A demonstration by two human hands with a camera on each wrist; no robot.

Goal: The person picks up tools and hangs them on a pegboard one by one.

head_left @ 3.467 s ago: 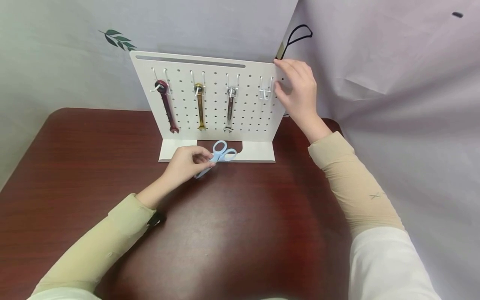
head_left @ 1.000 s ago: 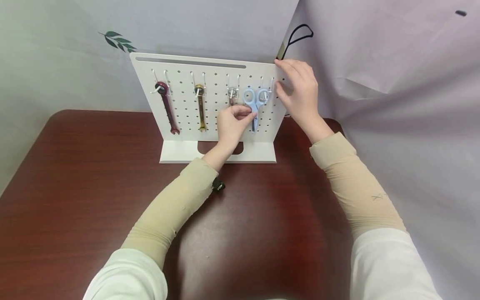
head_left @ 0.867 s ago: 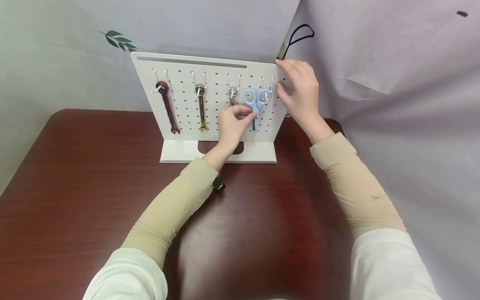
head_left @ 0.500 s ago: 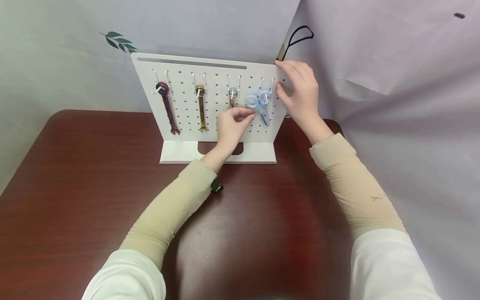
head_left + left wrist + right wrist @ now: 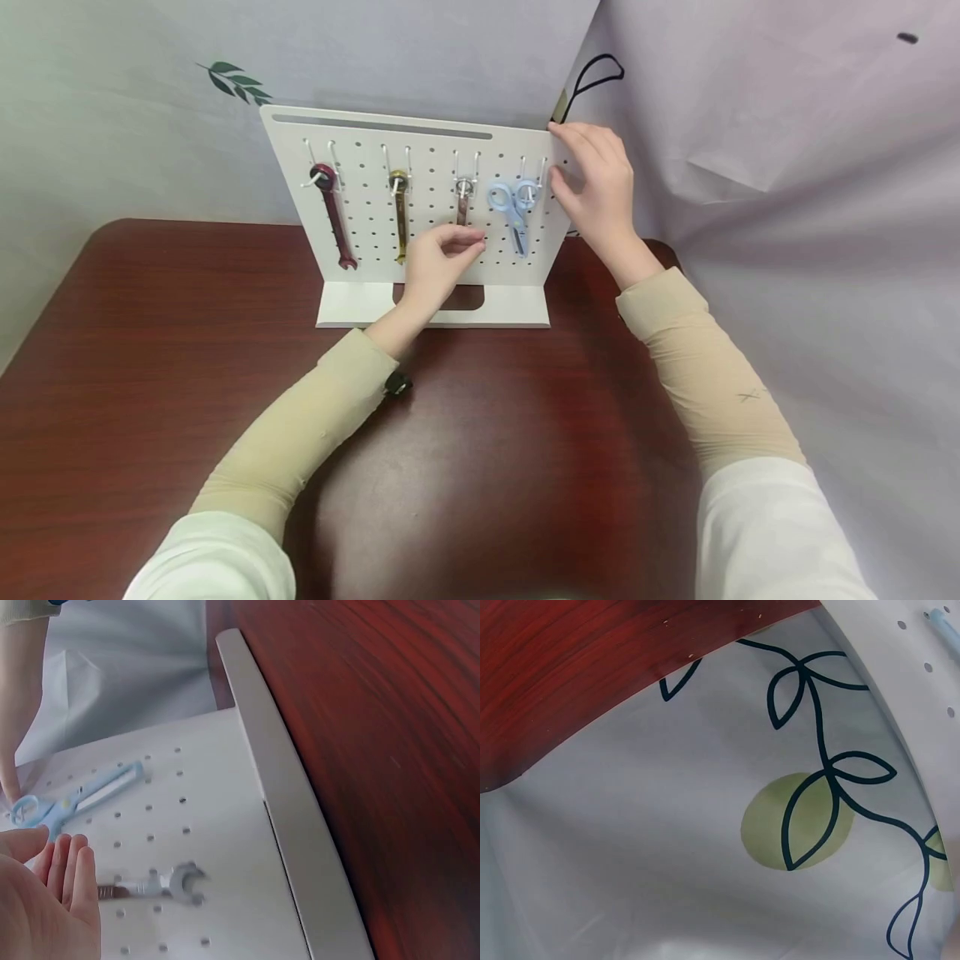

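Note:
Light blue scissors [image 5: 516, 217] hang by one handle loop from the rightmost white hook of a white pegboard [image 5: 371, 271]. To their left my left hand [image 5: 435, 262] is held apart from them, fingers loosely bent and nothing between them. It partly covers a silver wrench [image 5: 462, 210], whose open end shows in the left wrist view beyond the fingers. My right hand [image 5: 600, 179] grips the board's upper right edge, fingers at the top and thumb lower down. In the right wrist view only a sliver of that hand shows at the right border.
A red wrench [image 5: 334, 218] and a gold wrench [image 5: 401, 212] hang on the board's left hooks. The board's base [image 5: 517, 307] stands on a dark red wooden table [image 5: 480, 433]. Behind are a pale cloth backdrop [image 5: 420, 50] and a black strap loop [image 5: 600, 73].
The left hand carried the scissors from the board's base up to the right hook, let them go and drew back left. The scissors swung on the hook. The right hand stayed put.

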